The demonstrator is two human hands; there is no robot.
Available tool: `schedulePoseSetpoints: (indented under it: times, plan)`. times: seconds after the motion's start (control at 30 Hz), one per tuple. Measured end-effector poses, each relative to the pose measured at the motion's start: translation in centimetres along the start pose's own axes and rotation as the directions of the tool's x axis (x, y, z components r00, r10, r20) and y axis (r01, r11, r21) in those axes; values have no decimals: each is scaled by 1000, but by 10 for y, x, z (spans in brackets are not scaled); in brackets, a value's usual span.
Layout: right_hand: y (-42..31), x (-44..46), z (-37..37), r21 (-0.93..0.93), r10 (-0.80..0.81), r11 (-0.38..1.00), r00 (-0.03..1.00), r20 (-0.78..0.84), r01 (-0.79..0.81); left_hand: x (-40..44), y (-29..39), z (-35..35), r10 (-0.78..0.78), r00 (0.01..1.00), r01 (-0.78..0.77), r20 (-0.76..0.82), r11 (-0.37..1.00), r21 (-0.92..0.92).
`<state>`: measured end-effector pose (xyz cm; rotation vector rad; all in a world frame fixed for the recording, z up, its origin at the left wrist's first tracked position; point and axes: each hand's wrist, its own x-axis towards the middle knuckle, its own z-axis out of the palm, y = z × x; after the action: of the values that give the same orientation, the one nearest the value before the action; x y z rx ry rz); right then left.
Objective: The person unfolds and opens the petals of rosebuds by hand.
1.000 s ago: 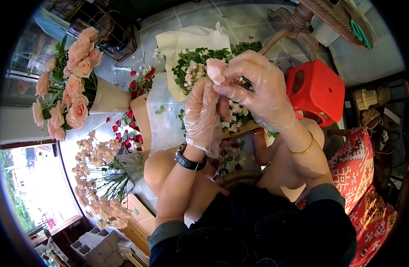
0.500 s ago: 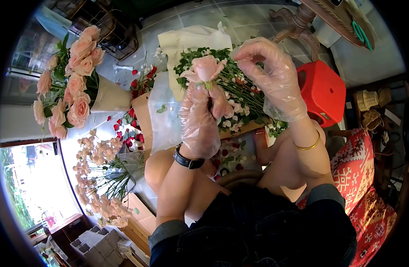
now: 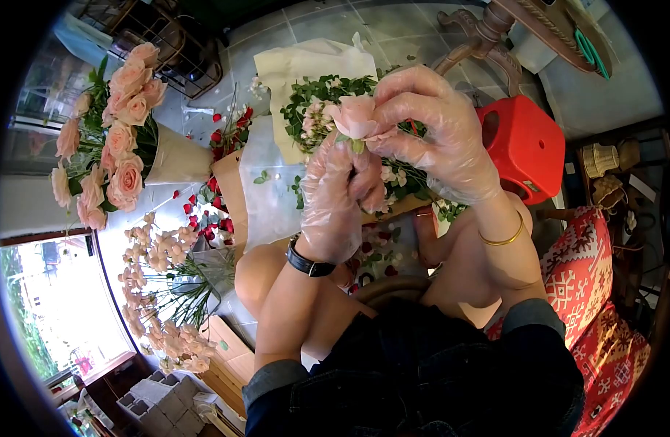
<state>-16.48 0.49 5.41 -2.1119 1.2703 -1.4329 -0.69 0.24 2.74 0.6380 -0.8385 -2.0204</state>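
Observation:
A pale pink rose (image 3: 355, 116) is held up in front of me. My left hand (image 3: 333, 197), in a clear plastic glove, closes round it just below the bloom, where its green sepals show. My right hand (image 3: 440, 131), gloved the same way, pinches petals at the bloom's right side between thumb and fingers. Beneath both hands lies a bunch of small pale blossoms with green leaves (image 3: 313, 95), spread on cream wrapping paper (image 3: 273, 65). The lower stem of the held rose is hidden by my left hand.
To the left stand pink roses (image 3: 125, 138) in a pale bucket (image 3: 182, 156), with more peach flowers (image 3: 156, 247) below. Red petals (image 3: 218, 218) litter the floor. A red plastic stool (image 3: 528, 149) stands at right, near a carved table leg (image 3: 488, 36).
My right hand has moved left and down onto the rose and now grips its petals. The rose has shifted slightly right and tilted.

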Motion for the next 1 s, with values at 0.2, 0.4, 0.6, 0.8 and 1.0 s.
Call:
schedulePoseSetpoints:
  times: [0.2,0.4,0.6,0.8,1.0]
  plan:
    - [4,0,3,466,52,880,994,99,-93,-2,1,-6,-84,971,139,225,960,-242]
    - [16,-4,1,780,118,617,992,41,-106,1,-1,-14,-34,938,163,346,921,-353]
    - [10,-1,-13,110,154,983,988,-32,-149,4,4,-7,72,993,-43,93,959,-280]
    - [-2,0,2,-282,-284,925,956,-70,254,5,-12,-5,154,987,-158,-40,979,-128]
    - [-1,-2,13,-311,-359,896,928,-95,315,6,-24,-5,29,962,-57,-270,994,-94]
